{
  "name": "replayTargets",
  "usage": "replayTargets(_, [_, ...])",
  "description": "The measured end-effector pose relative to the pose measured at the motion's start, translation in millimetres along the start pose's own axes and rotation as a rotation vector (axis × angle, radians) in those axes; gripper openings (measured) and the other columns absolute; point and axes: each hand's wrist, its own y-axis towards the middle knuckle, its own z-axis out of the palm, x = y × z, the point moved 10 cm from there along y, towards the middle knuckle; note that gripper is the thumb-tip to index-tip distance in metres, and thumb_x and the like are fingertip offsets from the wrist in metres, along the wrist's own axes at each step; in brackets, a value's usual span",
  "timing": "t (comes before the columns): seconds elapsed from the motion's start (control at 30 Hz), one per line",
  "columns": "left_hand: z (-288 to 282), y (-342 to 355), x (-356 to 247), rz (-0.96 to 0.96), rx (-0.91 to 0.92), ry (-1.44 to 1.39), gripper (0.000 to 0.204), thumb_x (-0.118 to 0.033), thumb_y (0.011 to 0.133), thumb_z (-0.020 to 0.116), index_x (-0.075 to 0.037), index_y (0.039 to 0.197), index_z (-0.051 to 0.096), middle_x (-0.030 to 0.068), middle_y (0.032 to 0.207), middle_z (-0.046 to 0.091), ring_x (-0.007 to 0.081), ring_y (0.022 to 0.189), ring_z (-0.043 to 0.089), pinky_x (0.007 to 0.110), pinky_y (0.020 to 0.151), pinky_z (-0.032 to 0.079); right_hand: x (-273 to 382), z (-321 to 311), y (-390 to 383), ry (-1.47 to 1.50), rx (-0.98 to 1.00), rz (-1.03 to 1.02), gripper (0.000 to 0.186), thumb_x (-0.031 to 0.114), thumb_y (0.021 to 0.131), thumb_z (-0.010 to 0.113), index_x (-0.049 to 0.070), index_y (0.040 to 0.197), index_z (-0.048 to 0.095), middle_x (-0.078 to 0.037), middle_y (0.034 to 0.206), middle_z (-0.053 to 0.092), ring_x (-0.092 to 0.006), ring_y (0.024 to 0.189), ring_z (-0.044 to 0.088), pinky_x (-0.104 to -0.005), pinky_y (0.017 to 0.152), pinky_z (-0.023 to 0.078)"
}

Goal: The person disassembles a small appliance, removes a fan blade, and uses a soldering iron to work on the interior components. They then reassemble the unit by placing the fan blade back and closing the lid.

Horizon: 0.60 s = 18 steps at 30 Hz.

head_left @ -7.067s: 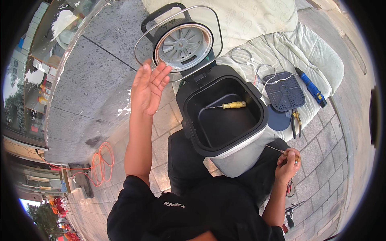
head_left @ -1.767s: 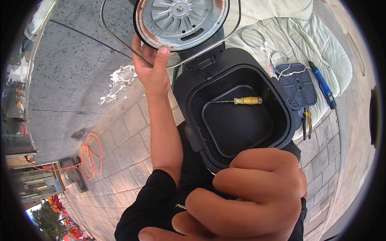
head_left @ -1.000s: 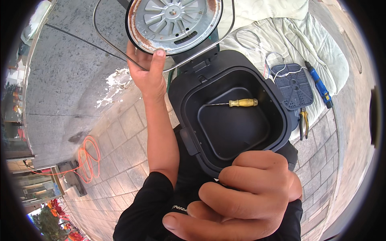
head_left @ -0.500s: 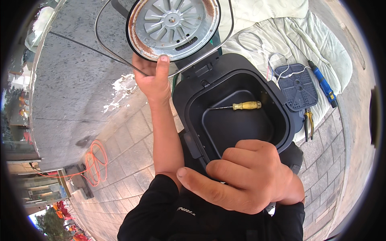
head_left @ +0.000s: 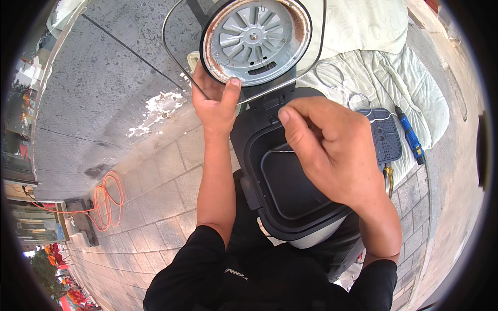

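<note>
My left hand point(head_left: 217, 106) is closed on the lower edge of a raised round lid point(head_left: 254, 52), its thumb on the rim. The lid's underside is metal with a slotted fan-like disc and brown rust round the edge. A thin metal rod loop point(head_left: 164, 39) surrounds it and passes by my left fingers. My right hand point(head_left: 337, 150) hovers over a black square appliance pot point(head_left: 293, 184), thumb and fingertips pinched together; anything between them is too small to make out. A screwdriver point(head_left: 282, 151) lies in the pot, its shaft showing and its handle hidden behind my right hand.
To the right, a pale quilt point(head_left: 363, 72) holds a dark perforated tray point(head_left: 385, 136), a blue-handled tool point(head_left: 411, 136) and a thin wire ring point(head_left: 329, 75). Yellow-and-black pliers point(head_left: 389, 179) lie by its edge. An orange cable point(head_left: 106, 202) is coiled at left on the paving.
My right hand has risen from in front of my chest to above the pot, and its fingers now pinch. The lid and my left hand sit further right in view.
</note>
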Motion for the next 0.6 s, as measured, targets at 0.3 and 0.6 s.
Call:
replayTargets(0.3, [0.2,-3.3,3.0,0.016,-0.002,0.000,0.078,0.000,0.087,0.077,0.011,0.153,0.037,0.0216,0.150,0.052,0.0294,0.138,0.055,0.044,0.116,0.045,-41.1,38.4,95.3,-0.413,-0.091,-0.061,0.027,0.024,0.098,0.070,-0.003,0.096,0.072,-0.023,0.087,0.075,-0.0425,0.075,0.073,-0.0487,0.068,0.059])
replayTargets(0.6, [-2.9,-7.1,3.1,-0.024,-0.019,0.032,0.081,-0.003,0.085,0.080,0.007,0.155,0.040,0.0203,0.148,0.056,0.0261,0.130,0.061,0.042,0.114,0.046,-31.3,60.4,100.2,-0.612,-0.140,-0.218,0.019,0.020,0.096,0.071,0.002,0.095,0.065,-0.018,0.086,0.071,-0.0414,0.069,0.070,-0.0475,0.061,0.058])
